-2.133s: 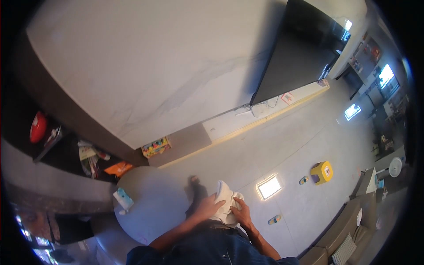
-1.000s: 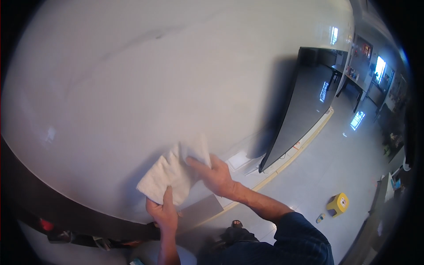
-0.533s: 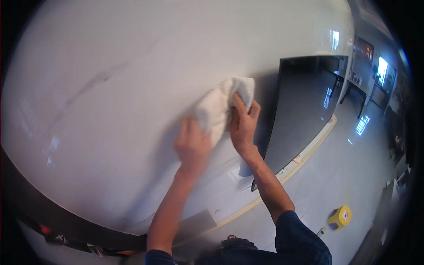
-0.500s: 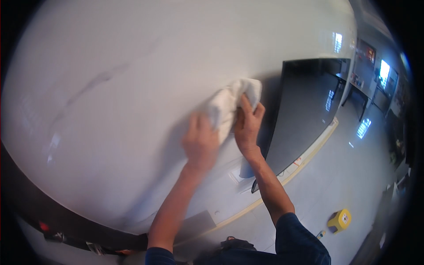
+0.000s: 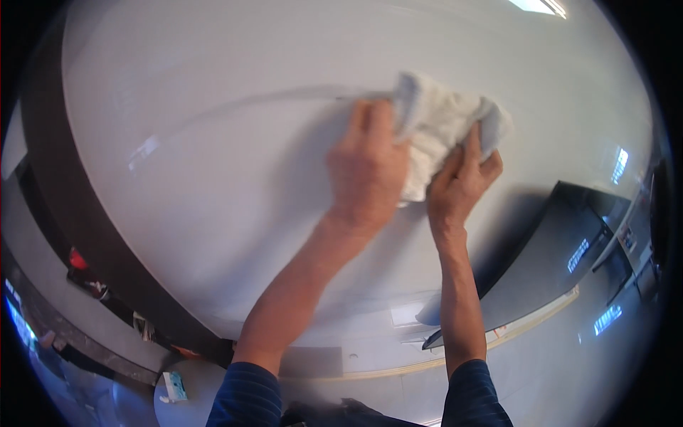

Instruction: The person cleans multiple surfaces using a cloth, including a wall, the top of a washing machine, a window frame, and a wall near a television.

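Both my hands are raised to a glossy white wall (image 5: 213, 206) with a bunched white cloth (image 5: 442, 117) between them. My left hand (image 5: 368, 167), slightly blurred, is closed on the cloth's left edge. The right hand (image 5: 457, 186) grips its lower right part, with the forefinger extended up along it. The cloth lies at the wall surface, its folded ends standing out; the face toward the wall is hidden. A faint grey smear (image 5: 292, 92) arcs across the wall to the left of the cloth.
A large black television (image 5: 544, 260) stands out from the wall at the lower right, near my right forearm. Below it runs a pale ledge (image 5: 405, 368). A dark upright border (image 5: 89, 181) edges the wall at left. A tissue pack (image 5: 174, 386) sits at lower left.
My hands have moved the cloth up the wall, away from the television. The view has swung, bringing the dark border and a ceiling light in; the yellow stool has left the view.
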Available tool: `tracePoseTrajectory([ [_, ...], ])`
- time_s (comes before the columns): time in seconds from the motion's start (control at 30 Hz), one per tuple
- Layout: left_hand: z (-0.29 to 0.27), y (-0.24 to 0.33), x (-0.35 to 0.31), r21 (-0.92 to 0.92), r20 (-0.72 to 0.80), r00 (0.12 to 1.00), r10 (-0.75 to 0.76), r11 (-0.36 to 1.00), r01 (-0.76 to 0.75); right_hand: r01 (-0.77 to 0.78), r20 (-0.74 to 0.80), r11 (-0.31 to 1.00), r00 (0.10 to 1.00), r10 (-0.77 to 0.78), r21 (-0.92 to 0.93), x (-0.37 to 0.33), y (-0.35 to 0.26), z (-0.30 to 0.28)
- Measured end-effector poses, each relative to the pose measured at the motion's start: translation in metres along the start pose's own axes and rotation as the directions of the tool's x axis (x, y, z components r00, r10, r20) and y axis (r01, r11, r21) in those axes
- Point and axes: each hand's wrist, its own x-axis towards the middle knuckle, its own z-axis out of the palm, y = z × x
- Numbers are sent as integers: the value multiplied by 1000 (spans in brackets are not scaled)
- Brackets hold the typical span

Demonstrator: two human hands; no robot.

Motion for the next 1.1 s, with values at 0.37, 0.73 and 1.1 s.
tracePoseTrajectory([
  [0.37,-194,-129,-116,179,-250,784,-568,769,614,417,146,750,819,-555,513,-111,-192,78],
  [0.73,-245,-166,-126,292,-270,842,-466,794,533,-1,408,768,848,-340,641,-140,-228,97],
  [1.1,-302,-229,-28,650,-241,956,-165,704,285,566,36,712,772,-635,414,-34,-378,157],
])
